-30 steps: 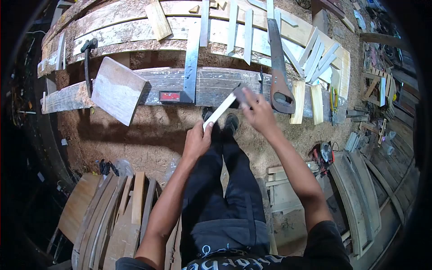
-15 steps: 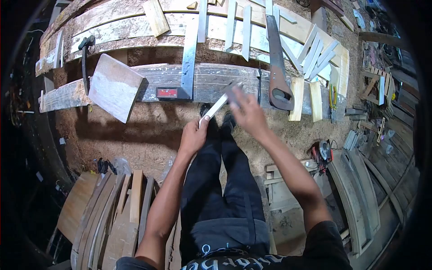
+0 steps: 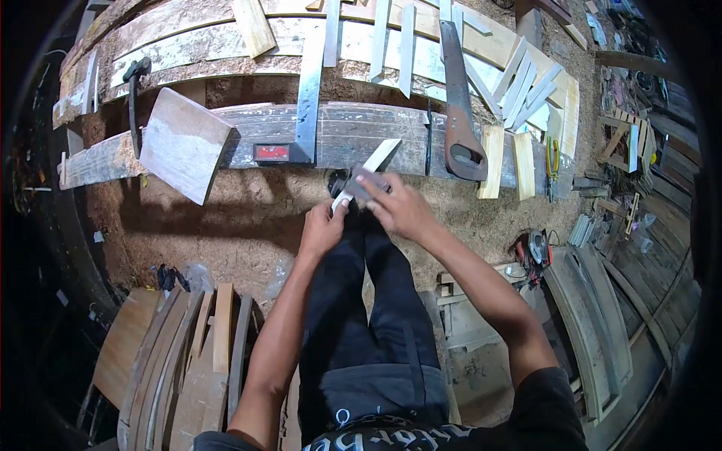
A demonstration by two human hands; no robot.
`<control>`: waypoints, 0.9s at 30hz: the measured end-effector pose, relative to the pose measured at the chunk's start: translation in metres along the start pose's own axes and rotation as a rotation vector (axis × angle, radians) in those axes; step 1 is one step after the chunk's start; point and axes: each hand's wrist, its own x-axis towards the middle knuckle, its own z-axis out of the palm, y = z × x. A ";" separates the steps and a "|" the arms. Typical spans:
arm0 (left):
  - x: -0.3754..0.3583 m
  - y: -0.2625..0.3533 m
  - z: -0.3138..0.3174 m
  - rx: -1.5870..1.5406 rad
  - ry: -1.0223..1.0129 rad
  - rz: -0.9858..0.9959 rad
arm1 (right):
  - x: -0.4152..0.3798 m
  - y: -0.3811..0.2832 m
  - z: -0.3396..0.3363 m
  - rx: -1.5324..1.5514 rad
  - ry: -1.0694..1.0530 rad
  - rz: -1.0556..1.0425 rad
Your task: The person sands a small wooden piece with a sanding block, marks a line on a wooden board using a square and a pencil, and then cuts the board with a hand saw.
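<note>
A thin pale wooden strip [image 3: 382, 155] slants up and right, its far end over the near plank of the bench [image 3: 353, 135]. Its lower end is pinched between thumb and fingers of my left hand [image 3: 325, 225]. My right hand [image 3: 402, 208] grips a flat greyish-brown block [image 3: 366, 184], which lies across the strip just above my left hand. Left of the strip, a metal square [image 3: 308, 98] with a dark, red-marked stock lies on the bench. To the right is a handsaw [image 3: 459, 113] with a brown handle.
A square board [image 3: 184, 146] and a hammer [image 3: 135, 98] lie on the bench's left. Cut strips [image 3: 526, 90] and yellow-handled pliers [image 3: 554, 159] are at the right. A red power tool [image 3: 535, 250] sits lower right, curved wooden pieces [image 3: 162, 353] lower left. Sawdust covers the ground.
My right hand has moved down and left along the strip with the block, towards my left hand. The strip's far end now shows. The whole view has shifted slightly.
</note>
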 end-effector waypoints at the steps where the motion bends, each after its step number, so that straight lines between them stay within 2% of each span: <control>1: 0.000 0.003 -0.001 0.017 0.000 -0.026 | 0.007 0.006 -0.007 0.008 0.049 0.120; 3: 0.000 0.008 -0.004 0.057 0.000 -0.076 | 0.023 0.024 -0.021 0.026 0.152 0.360; 4: -0.003 0.009 -0.005 0.062 0.006 -0.083 | 0.027 0.032 -0.027 -0.007 0.292 0.291; 7: -0.002 0.008 -0.001 0.037 0.018 -0.086 | 0.013 0.008 -0.007 0.056 0.163 0.312; 8: 0.001 -0.005 0.005 0.002 0.025 -0.081 | 0.001 -0.007 0.007 0.040 0.182 0.139; 9: 0.005 -0.009 0.008 -0.031 0.033 -0.077 | -0.009 -0.017 0.015 0.057 0.111 0.052; 11: 0.009 -0.021 0.016 -0.015 0.046 -0.076 | -0.009 -0.002 0.015 -0.154 0.028 -0.023; 14: 0.015 -0.030 0.019 -0.014 0.059 -0.024 | 0.024 0.031 -0.008 -0.256 0.197 0.254; 17: 0.014 -0.039 0.030 -0.016 0.056 -0.048 | 0.032 0.028 -0.006 -0.085 0.390 0.282; 18: 0.013 -0.039 0.035 -0.018 0.055 -0.069 | 0.027 0.011 -0.003 -0.117 0.195 0.409; 21: 0.005 -0.026 0.045 -0.034 0.104 -0.067 | -0.012 -0.011 0.043 -0.194 0.124 0.134; 24: 0.007 -0.022 0.050 -0.071 0.102 -0.043 | -0.009 0.001 0.030 -0.309 0.003 0.181; 27: 0.015 -0.016 0.058 -0.060 0.013 -0.059 | 0.032 0.011 0.001 -0.298 0.154 0.264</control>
